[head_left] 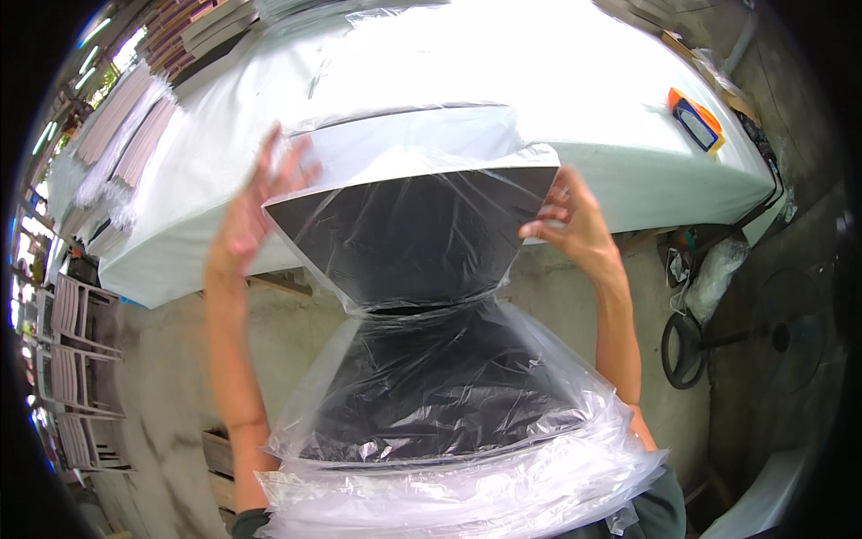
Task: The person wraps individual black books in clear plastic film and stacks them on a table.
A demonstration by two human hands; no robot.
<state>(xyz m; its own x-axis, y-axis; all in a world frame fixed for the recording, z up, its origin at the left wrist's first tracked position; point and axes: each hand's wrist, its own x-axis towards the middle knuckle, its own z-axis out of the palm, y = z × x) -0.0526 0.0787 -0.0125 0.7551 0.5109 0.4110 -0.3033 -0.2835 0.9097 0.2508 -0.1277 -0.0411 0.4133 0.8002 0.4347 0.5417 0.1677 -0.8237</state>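
Observation:
A flat black panel (413,229) with a pale edge, covered in clear plastic film, is tilted up in front of me against the edge of the white-covered table. At its right edge, my right hand (575,216) is closed, thumb on the near side and fingers curled at the rim. My left hand (274,184), blurred by motion, is beside the upper left corner with its fingers apart. Closer to my body lies a second black panel (440,386) under loose clear film. Crumpled clear plastic bags (449,499) are layered along its near side.
The white-covered table (628,180) spans the far side, with an orange and blue object (696,121) at its right. Stacked flat sheets (135,126) stand at the far left. Stacked chairs (81,332) are on the left floor; a dark fan (781,337) is at right.

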